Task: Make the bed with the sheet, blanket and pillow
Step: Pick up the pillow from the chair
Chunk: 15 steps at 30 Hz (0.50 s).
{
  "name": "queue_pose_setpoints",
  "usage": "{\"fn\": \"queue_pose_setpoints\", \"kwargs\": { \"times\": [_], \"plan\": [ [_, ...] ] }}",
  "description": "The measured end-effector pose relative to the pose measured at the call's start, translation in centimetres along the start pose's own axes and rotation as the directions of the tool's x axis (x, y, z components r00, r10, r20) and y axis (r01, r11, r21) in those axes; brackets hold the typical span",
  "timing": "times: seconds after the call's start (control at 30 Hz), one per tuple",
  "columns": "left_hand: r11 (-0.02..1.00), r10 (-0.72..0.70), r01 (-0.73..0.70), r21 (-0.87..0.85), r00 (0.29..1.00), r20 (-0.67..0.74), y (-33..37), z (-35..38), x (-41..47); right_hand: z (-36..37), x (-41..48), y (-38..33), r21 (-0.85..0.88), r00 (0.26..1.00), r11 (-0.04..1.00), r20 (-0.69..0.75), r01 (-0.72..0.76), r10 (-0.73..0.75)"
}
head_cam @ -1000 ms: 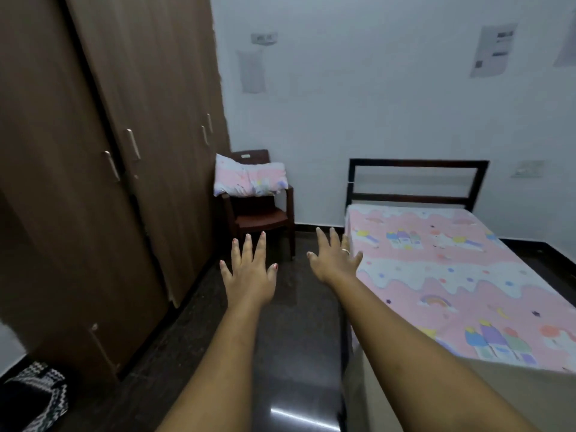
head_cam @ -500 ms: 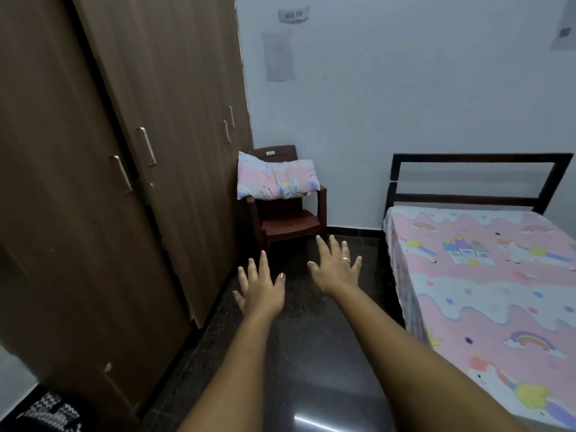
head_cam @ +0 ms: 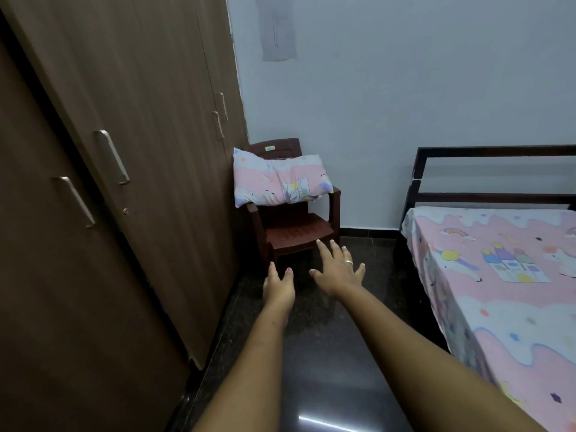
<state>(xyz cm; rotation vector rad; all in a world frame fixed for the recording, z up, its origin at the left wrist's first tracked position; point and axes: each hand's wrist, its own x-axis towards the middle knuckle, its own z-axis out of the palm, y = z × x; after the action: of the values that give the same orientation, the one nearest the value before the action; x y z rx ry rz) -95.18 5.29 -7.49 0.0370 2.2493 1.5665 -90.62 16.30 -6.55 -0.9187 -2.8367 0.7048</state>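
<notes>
Both arms reached forward over the glossy dark floor (head_cam: 327, 363), the left hand (head_cam: 278, 286) and ringed right hand (head_cam: 338, 271) open and empty. The soft pink printed pillow (head_cam: 279, 180) lay across the armrests of a brown moulded chair (head_cam: 296, 227), long axis sideways. A matching sheet (head_cam: 498, 275) covered the dark-framed bed (head_cam: 486, 151). No writing was legible.

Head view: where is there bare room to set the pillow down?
The pink patterned sheet on the bed lies bare below the dark metal headboard. The brown plastic chair has a free seat, though the pink pillow spans its armrests. Both the left hand and right hand are empty.
</notes>
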Motion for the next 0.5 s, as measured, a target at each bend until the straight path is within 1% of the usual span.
{"fn": "queue_pose_setpoints", "kwargs": {
  "times": [0.13, 0.2, 0.27, 0.3, 0.37, 0.4, 0.5],
  "plan": [
    [1.000, -0.003, 0.003, -0.010, 1.000, -0.012, 1.7, 1.0, 8.7, 1.3, 9.2, -0.8, 0.006, 0.999, 1.000, 0.034, -0.010, 0.010],
    [1.000, -0.004, 0.004, -0.005, 1.000, -0.011, 2.7, 1.3, 12.9, 1.8, 13.8, -1.5, -0.008, 0.999, 1.000, 0.052, 0.010, -0.009],
    [0.999, -0.036, 0.036, 0.001, 0.999, -0.030, 4.2, 1.7, 17.9, 1.8, 18.6, -2.1, -0.024, 0.994, 0.999, 0.097, 0.047, -0.045],
    [0.999, -0.050, 0.049, -0.018, 0.998, -0.046, 5.0, 1.9, 20.3, 1.7, 21.0, -2.4, -0.042, 0.991, 0.996, 0.116, 0.075, -0.069],
    [0.997, -0.024, 0.019, -0.069, 0.997, -0.070, 6.8, 2.2, 24.4, 1.0, 25.4, -2.7, -0.098, 0.985, 0.987, 0.131, 0.128, -0.115],
    [0.996, -0.016, 0.009, -0.083, 0.997, -0.080, 7.7, 2.5, 26.6, 0.5, 27.8, -3.0, -0.109, 0.982, 0.984, 0.141, 0.139, -0.123],
    [0.991, -0.048, 0.037, -0.127, 0.996, -0.081, 9.3, 3.4, 31.8, 0.0, 33.5, -3.8, -0.097, 0.978, 0.985, 0.164, 0.142, -0.125]
  ]
}}
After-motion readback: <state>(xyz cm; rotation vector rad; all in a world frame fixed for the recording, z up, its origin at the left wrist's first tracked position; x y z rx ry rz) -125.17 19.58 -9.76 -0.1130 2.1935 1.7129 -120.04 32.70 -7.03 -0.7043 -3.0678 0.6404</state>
